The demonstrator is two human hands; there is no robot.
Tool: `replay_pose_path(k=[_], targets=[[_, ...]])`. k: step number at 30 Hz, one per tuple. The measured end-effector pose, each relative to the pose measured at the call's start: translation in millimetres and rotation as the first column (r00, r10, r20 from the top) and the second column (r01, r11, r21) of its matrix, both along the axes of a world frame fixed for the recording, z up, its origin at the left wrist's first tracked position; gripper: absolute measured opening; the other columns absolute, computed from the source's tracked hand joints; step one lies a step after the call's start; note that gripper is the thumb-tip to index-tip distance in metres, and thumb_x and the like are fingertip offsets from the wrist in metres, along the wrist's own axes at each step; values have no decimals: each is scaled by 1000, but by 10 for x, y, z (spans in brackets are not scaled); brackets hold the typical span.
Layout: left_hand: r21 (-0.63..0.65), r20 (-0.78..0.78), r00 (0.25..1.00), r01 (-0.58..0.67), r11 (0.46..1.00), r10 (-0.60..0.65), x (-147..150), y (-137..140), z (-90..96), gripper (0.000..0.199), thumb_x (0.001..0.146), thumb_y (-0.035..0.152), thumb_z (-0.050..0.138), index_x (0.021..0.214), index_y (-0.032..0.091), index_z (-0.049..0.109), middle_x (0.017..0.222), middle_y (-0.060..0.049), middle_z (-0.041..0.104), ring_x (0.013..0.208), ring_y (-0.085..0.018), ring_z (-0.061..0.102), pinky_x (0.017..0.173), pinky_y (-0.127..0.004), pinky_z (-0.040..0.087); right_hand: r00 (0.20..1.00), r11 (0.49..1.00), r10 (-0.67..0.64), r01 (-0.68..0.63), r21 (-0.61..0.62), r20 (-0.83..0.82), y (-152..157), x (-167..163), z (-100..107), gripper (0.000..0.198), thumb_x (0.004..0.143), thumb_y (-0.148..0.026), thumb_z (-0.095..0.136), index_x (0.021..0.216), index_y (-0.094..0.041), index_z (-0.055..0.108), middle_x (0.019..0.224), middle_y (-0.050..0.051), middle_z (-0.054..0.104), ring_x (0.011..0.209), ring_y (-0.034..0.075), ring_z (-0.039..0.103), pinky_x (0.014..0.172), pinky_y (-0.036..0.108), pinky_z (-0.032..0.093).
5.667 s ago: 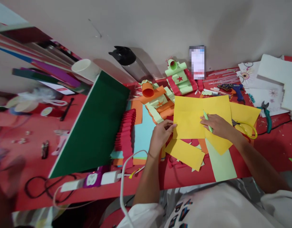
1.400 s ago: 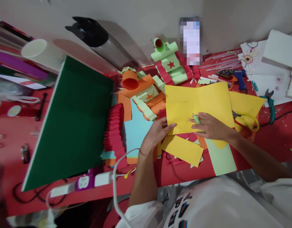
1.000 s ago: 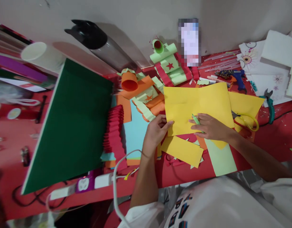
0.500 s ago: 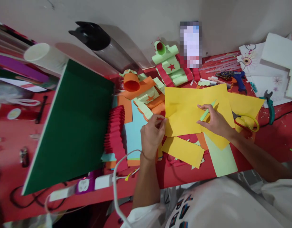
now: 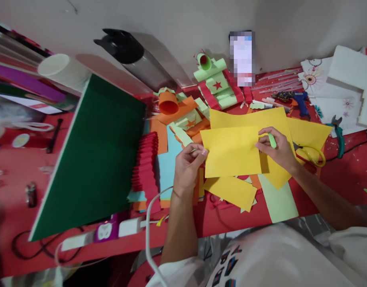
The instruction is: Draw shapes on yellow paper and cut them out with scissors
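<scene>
A rectangular sheet of yellow paper (image 5: 231,153) is raised above the other sheets, held at both ends. My left hand (image 5: 187,163) pinches its left edge between thumb and fingers. At the right edge, my right hand (image 5: 275,147) is closed on the paper, with a slim light-green pen-like tool (image 5: 272,140) tucked among its fingers; the tool's tip is hidden. Behind lies a larger yellow sheet (image 5: 246,117), partly covered. Below, a yellow paper strip (image 5: 234,193) rests over paper scraps. Yellow-handled scissors (image 5: 316,155) lie partly under paper right of my right hand.
A green board (image 5: 93,159) stands tilted at left, near pleated red paper (image 5: 146,163). Rolled paper figures in green (image 5: 217,85) and orange (image 5: 177,113) stand at the back. A glue gun (image 5: 299,101) and pliers (image 5: 338,135) lie right. A white cable (image 5: 148,235) crosses by my left arm.
The front yellow sheet has lifted off the larger one and shifted down toward me. My right hand has moved from above the paper to grip its right edge, keeping the green tool.
</scene>
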State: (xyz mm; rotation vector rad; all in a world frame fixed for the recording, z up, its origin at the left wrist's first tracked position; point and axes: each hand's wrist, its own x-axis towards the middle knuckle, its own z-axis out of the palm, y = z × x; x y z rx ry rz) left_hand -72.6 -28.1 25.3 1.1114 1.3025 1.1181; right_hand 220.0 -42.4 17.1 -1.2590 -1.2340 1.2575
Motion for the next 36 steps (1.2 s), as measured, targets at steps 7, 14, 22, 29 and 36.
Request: replay_pose_path(k=[7, 14, 22, 29, 36], targets=[[14, 69, 998, -1, 1000, 0, 0, -13, -37, 38, 74, 47, 92, 88, 22, 67, 59, 8, 46, 55, -9, 34, 54, -22, 30, 995, 999, -37, 36, -13, -88, -7, 0, 98, 39, 78, -41, 90, 105, -25, 66, 75, -5, 70, 66, 15, 71, 65, 29, 60], [-2, 41, 999, -2, 1000, 2, 38, -16, -17, 38, 74, 49, 91, 89, 23, 68, 59, 7, 51, 51, -9, 41, 48, -22, 32, 996, 998, -53, 54, 22, -72, 16, 34, 53, 37, 82, -46, 86, 107, -26, 66, 74, -5, 70, 64, 15, 69, 63, 29, 59], [5, -15, 1000, 16, 1000, -16, 30, 9, -91, 35, 77, 51, 88, 95, 24, 72, 58, 6, 58, 46, -11, 49, 46, -24, 40, 997, 999, -52, 53, 7, -65, 25, 49, 66, 39, 84, -50, 86, 108, -26, 65, 75, -5, 70, 51, 9, 59, 48, 23, 52], [260, -131, 991, -1, 966, 36, 62, -41, -17, 25, 82, 46, 85, 84, 23, 74, 84, -4, 76, 72, -19, 70, 66, -30, 57, 996, 973, -54, 38, 227, 64, -33, 46, 50, 26, 89, -45, 82, 101, -27, 67, 96, 1, 76, 73, 18, 76, 70, 35, 67], [248, -258, 966, 41, 968, 25, -13, 14, -60, 14, 90, 36, 69, 88, 22, 72, 101, -8, 79, 101, -25, 74, 92, -37, 58, 837, 868, 180, -382, 318, 516, -1, 172, -65, 15, 100, -25, 67, 111, -27, 77, 108, 3, 84, 97, 21, 79, 87, 36, 63]])
